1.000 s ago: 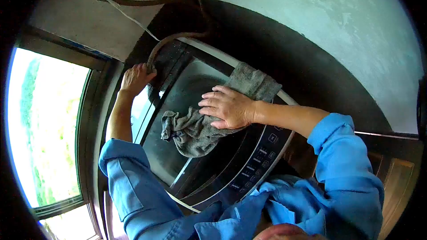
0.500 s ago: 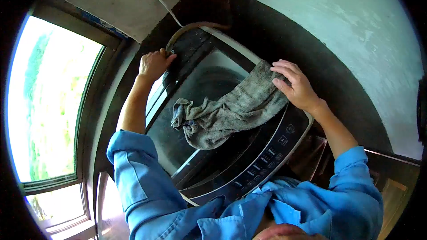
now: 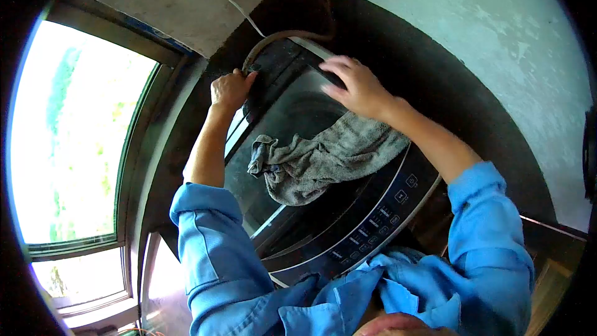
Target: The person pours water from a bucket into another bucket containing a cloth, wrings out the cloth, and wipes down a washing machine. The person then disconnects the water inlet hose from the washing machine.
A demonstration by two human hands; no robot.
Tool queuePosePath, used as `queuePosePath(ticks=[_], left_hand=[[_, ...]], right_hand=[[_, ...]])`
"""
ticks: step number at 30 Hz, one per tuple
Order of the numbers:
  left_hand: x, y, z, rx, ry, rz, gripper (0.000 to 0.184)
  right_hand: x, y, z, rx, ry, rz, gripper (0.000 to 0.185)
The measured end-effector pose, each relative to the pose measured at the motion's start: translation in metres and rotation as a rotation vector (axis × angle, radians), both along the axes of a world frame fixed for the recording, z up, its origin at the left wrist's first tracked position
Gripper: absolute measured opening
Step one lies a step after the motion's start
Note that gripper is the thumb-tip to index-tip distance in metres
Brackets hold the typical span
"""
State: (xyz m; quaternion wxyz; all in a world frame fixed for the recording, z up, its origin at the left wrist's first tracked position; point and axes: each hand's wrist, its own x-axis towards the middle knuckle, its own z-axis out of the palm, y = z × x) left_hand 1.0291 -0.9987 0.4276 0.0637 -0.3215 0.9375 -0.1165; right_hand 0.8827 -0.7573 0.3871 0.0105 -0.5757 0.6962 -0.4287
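Observation:
A top-loading washing machine (image 3: 373, 218) stands in front of me, its dark lid crossed by a crumpled grey towel (image 3: 329, 155). My left hand (image 3: 230, 91) is closed around the end of a brown hose (image 3: 273, 38) at the machine's back left corner; the hose's tip is hidden by the fingers. Over the machine's far right edge hovers my right hand (image 3: 362, 89), empty, its fingers apart and slightly blurred. Its wrist and forearm pass above the towel's right end and cover part of it.
To the left is a bright window (image 3: 81, 143) in a dark frame. A thin white cord (image 3: 233, 3) hangs down behind the machine. The wall (image 3: 485, 31) is pale above and dark below, close to the machine's far and right sides.
My right hand has let go of the towel's right end and moved left and away from me along the machine's far edge. My left hand stays at the hose.

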Motion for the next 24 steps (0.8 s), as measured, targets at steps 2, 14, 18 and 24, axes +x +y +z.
queuePosePath(ticks=[2, 14, 18, 24], left_hand=[[-0.001, 0.005, -0.001, -0.015, 0.018, 0.018, 0.055], [0.016, 0.003, -0.019, 0.152, 0.43, 0.063, 0.046], [0.024, -0.006, -0.025, 0.262, 0.525, 0.008, 0.041], [0.026, -0.012, -0.013, 0.259, 0.399, -0.024, 0.042]], right_hand=[[-0.009, -0.047, 0.003, -0.075, -0.04, -0.006, 0.039], [-0.022, -0.182, 0.055, 0.471, 0.446, 0.364, 0.03], [-0.027, -0.198, 0.055, 0.509, 0.221, 0.577, 0.028], [-0.031, -0.218, 0.053, 0.557, 0.219, 0.689, 0.029]])
